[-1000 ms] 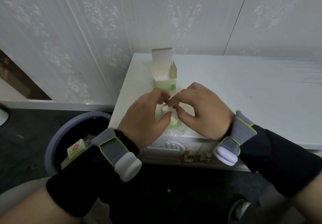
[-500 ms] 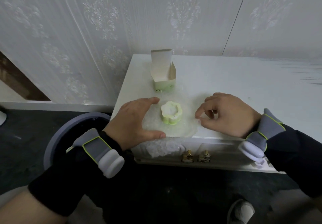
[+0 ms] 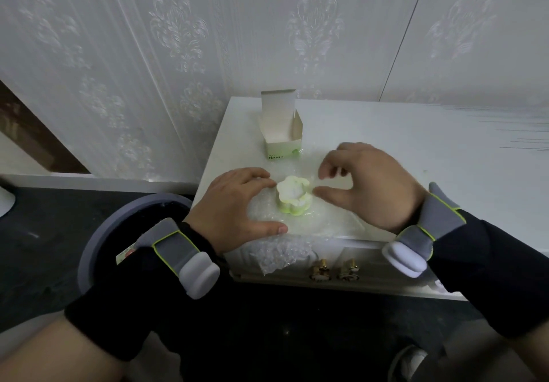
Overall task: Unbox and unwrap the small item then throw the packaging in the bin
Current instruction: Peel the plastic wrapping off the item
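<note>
A small flower-shaped item [image 3: 294, 197], white on top and pale green at its base, stands on a spread sheet of clear bubble wrap [image 3: 323, 221] at the front of the white cabinet top [image 3: 416, 150]. My left hand [image 3: 234, 209] lies flat on the wrap's left part, fingertips close to the item. My right hand [image 3: 368, 182] hovers just right of the item, thumb and fingers curved apart, its thumb tip almost at the item's side. The opened cardboard box [image 3: 282, 132] stands upright behind, its flaps up. A corner of the wrap hangs over the cabinet's front edge.
A round grey bin [image 3: 98, 239] with a dark liner stands on the dark floor left of the cabinet, some packaging inside. Patterned wallpaper rises behind. Two brass knobs [image 3: 332, 269] sit on the cabinet front.
The hands parted from the item, uncovering it on the flattened wrap. Since half a second ago my right hand has moved back left and opened beside the item; my left hand stayed on the wrap.
</note>
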Demonstrator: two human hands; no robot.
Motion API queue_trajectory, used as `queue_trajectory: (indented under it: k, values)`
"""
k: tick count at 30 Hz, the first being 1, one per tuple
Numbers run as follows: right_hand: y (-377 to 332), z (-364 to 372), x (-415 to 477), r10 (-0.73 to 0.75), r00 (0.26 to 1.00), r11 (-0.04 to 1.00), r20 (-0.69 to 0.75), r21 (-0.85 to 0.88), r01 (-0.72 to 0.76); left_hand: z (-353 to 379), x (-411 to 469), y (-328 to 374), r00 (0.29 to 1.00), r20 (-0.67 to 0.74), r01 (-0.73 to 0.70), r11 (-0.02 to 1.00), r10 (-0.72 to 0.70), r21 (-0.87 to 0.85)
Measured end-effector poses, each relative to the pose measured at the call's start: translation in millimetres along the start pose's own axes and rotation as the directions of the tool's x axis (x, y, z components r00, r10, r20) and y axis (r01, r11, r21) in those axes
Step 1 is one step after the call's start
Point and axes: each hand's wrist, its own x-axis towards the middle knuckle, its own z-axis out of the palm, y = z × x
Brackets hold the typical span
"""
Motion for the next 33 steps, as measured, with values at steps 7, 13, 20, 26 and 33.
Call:
queue_trajectory:
  k: [7,13,20,26,33]
  values:
    - [-18,36,10,-0.014,0.996,1.0,0.088,-0.001,0.014,1,5,2,0.998,-0.055,-0.007,1.0,0.006,-0.022]
    - [2,11,7,0.055,0.998,0.981,-0.019,0.189,-0.05,1,5,2,0.997,-0.077,0.004,0.999,-0.007,-0.046]
    - [68,-20,-31,0.315,0.946,0.944,-0.078,0.133,-0.303,-1,7,6,0.991,-0.134,0.011,0.999,-0.018,-0.05]
    - [82,-16,-47,0.37,0.928,0.922,-0.033,0.135,-0.363,1,10,14,0.981,-0.194,-0.001,0.999,-0.007,-0.046]
    - [48,-29,-38,0.279,0.959,0.95,-0.053,0.163,-0.267,-5,9,38,0.954,-0.29,0.003,0.968,-0.078,-0.25]
